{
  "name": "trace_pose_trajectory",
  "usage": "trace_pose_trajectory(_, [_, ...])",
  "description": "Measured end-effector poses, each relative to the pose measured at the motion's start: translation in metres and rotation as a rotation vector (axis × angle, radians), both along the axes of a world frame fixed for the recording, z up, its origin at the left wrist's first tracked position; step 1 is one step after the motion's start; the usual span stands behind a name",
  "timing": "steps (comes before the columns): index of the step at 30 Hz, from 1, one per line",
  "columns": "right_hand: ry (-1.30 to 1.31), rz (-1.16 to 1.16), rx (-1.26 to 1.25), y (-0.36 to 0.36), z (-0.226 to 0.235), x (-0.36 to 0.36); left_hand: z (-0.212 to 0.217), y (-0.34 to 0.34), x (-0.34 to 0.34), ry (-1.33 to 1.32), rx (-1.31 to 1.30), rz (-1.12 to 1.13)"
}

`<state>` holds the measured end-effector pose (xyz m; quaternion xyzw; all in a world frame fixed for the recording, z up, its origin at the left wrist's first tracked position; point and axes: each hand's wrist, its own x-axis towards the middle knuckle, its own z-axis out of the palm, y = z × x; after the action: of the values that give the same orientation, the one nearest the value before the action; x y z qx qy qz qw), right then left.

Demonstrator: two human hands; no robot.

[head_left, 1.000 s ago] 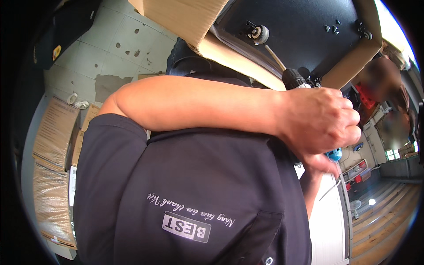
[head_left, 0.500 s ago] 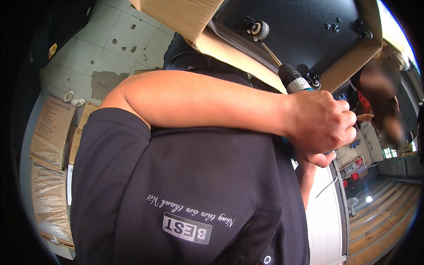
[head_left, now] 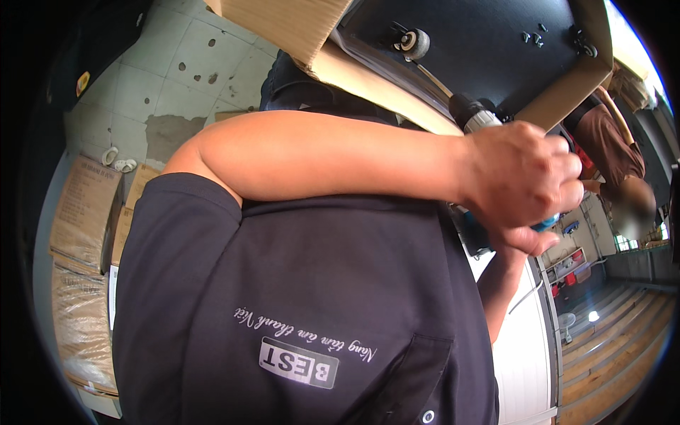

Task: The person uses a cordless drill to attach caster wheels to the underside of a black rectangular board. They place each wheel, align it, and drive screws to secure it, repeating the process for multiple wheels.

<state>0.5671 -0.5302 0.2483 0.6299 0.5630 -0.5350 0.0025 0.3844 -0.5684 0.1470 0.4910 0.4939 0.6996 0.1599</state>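
My head is bent far down, so my dark shirt (head_left: 304,283) fills most of the view, with the bare forearm (head_left: 333,156) of my right arm lying across my chest from the left of the picture to the right. At its end my right hand (head_left: 524,177) is closed in a fist around the grip of a power drill (head_left: 476,115); the drill's black and silver nose sticks out just above my knuckles, and a bit of blue-green body (head_left: 545,225) shows under my fingers. The nose points up at a black panel (head_left: 482,42) that carries a small caster wheel (head_left: 413,44) and a few screws, with brown cardboard (head_left: 354,71) wrapped along its edges. Below my right hand, part of my left hand (head_left: 528,239) shows beside the drill; I cannot tell whether it grips anything. Off to the right another person in a brown shirt (head_left: 609,142) stands near. A grey tiled floor (head_left: 184,85) lies at the upper left, and stacked cardboard sheets (head_left: 78,212) lie along the left edge.
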Motion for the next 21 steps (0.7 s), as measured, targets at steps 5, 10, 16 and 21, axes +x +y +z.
trace_pose_trajectory(5, [-0.25,0.256,0.111,0.024,-0.007,-0.061,-0.063,0.002,-0.07,-0.019,-0.113,0.062])
trace_pose_trajectory(10, [-0.217,0.579,0.163,0.032,-0.009,-0.055,-0.122,-0.026,-0.126,0.251,-0.721,-0.33])
trace_pose_trajectory(16, [-0.16,0.697,0.256,0.015,-0.009,-0.074,-0.152,-0.034,-0.103,0.591,-0.764,-0.399])
trace_pose_trajectory(21, [-0.193,0.697,0.226,0.018,-0.007,-0.072,-0.17,-0.032,-0.095,0.66,-0.71,-0.282])
